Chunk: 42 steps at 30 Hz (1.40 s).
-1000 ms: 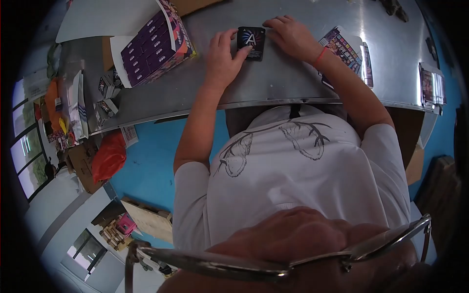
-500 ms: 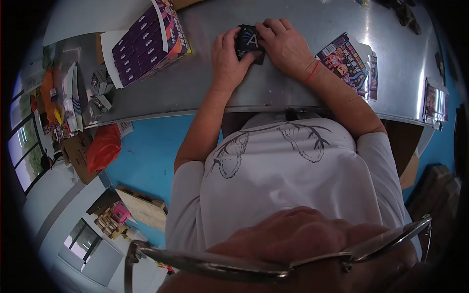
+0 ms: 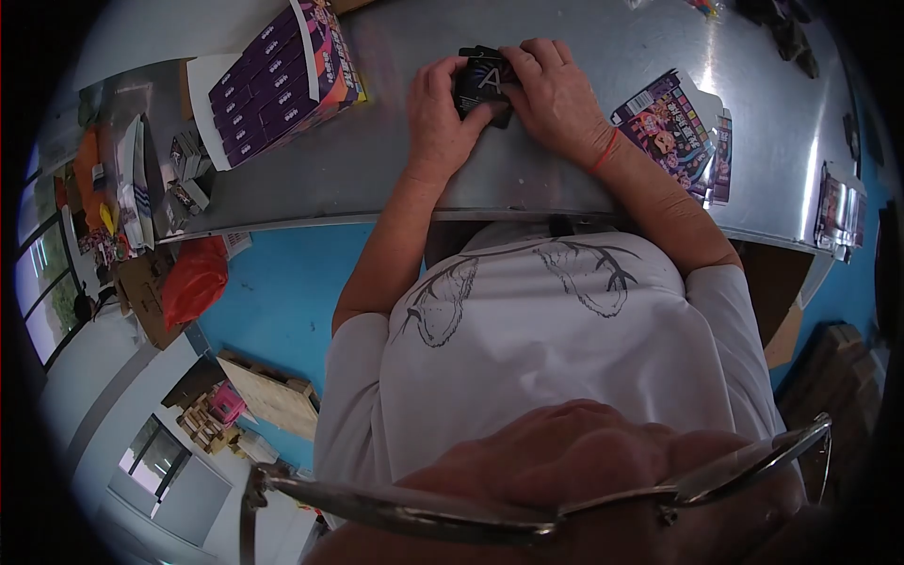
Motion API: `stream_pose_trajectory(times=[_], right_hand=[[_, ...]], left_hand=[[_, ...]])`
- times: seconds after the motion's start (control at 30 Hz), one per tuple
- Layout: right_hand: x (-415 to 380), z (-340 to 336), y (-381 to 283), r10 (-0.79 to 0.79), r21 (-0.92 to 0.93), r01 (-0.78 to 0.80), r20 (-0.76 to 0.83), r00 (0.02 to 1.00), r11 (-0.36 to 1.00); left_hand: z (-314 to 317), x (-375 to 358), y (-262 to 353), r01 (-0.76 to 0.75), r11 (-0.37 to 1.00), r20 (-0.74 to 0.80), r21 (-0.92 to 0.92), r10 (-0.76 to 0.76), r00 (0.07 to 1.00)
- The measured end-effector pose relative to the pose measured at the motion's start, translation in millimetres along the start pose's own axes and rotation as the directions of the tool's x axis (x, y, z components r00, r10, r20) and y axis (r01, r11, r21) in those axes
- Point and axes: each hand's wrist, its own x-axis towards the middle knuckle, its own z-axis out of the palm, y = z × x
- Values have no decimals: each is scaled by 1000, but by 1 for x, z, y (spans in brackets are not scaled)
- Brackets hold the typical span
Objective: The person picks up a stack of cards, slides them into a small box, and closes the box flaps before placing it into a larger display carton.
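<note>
Hands [image 3: 438, 132] clamp black cards [image 3: 481, 83] from both sides at the metal table [image 3: 348, 165].

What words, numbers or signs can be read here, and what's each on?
"A": large letter on the dark card.
Smaller print on that card: too small to read.
Print on the purple packs: too small.
Lettering on the open box: too blurred.
Lettering on the printed packaging: too blurred.
Nothing else reads clearly.
</note>
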Motion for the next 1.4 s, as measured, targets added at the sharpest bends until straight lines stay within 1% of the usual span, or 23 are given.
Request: stream_pose_trajectory(times=[0.07, 0.1, 0.17, 0.23, 0.3, 0.37, 0.43, 0.5, 0.57, 0.67, 1.0, 1.1, 1.17, 1.27, 1.33, 1.4], right_hand=[[2, 0, -1, -8, 2, 8, -2, 1000, 1000], [2, 0, -2, -35, -3, 35, -10, 999, 999], [0, -2, -4, -64, -9, 64, -16, 998, 998], [-2, -4, -6, -96, -21, 95, -24, 995, 995], [-5, -5, -8, -95, -32, 94, -20, 995, 995], [-6, -6, -10, -96, -43, 95, -17, 995, 995], [-7, -6, -11, -127, -72, 127, 12, 992, 989], [-8, -6, -11, -138, -85, 138, 6, 990, 987], [-10, -6, -11, -148, -97, 148, 2, 989, 984], [-11, -6, -11, -151, -124, 152, 18, 988, 981], [-11, -9, -14, -153, -80, 154, 10, 988, 985], [-10, -10, -16, -151, -52, 150, -7, 989, 987], [-9, -9, -16, -144, -33, 143, -16, 989, 989], [-7, -7, -16, -150, -24, 149, -33, 988, 989], [-6, -9, -18, -129, -12, 129, -17, 992, 992], [-7, -8, -17, -145, -20, 144, -20, 989, 989]], left_hand=[[1, 1, 1, 9, 1000, -2, 9, -9, 1000], [0, 1, 2, 10, 1000, -3, 9, -10, 1000], [-1, 2, 4, 16, 998, 12, 61, -17, 1000], [-1, 1, 1, 16, 998, 8, 58, -17, 1000], [-1, 1, -1, 14, 998, 6, 55, -14, 1000], [0, 0, -1, 51, 999, 2, -10, -51, 999], [1, 0, -2, 62, 998, 4, -21, -62, 998], [1, 0, -2, 73, 997, 4, -31, -73, 997], [0, 0, 0, 20, 1000, -14, 5, -20, 1000], [0, 0, -3, -11, 1000, -12, 27, 11, 1000], [-2, 0, -3, -22, 999, -11, 34, 22, 1000], [0, -1, -4, -26, 1000, -43, 0, 26, 999], [0, -1, -3, 16, 999, -35, -51, -18, 999], [0, -1, -5, -1, 1000, -36, -25, 0, 999], [-1, -1, -3, -4, 1000, -38, -16, 3, 999], [-1, 0, -3, -8, 1000, -38, -8, 7, 999]])
